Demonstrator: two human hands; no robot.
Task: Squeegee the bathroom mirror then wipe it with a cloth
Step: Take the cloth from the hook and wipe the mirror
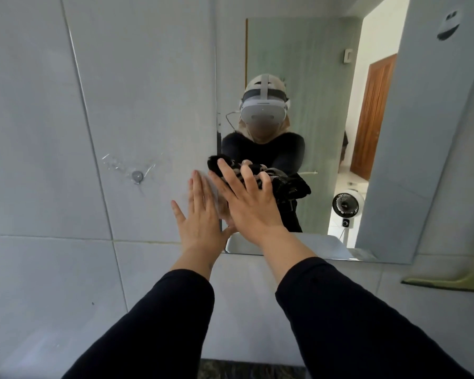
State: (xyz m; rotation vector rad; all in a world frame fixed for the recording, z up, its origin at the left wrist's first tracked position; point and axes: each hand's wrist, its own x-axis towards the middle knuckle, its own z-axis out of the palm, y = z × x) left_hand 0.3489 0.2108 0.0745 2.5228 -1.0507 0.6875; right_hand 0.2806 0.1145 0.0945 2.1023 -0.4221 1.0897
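Note:
The bathroom mirror hangs on a pale tiled wall. My right hand presses a dark cloth against the glass near the mirror's lower left, fingers spread over it. My left hand lies flat and open on the wall tile, just beside the mirror's left edge and touching my right hand. A pale green squeegee-like tool with a dark edge lies low at the right, below the mirror.
A small round wall fitting sits on the tile left of my hands. The mirror reflects a person in a headset, a wooden door and a white fan. A dark counter edge shows at the bottom.

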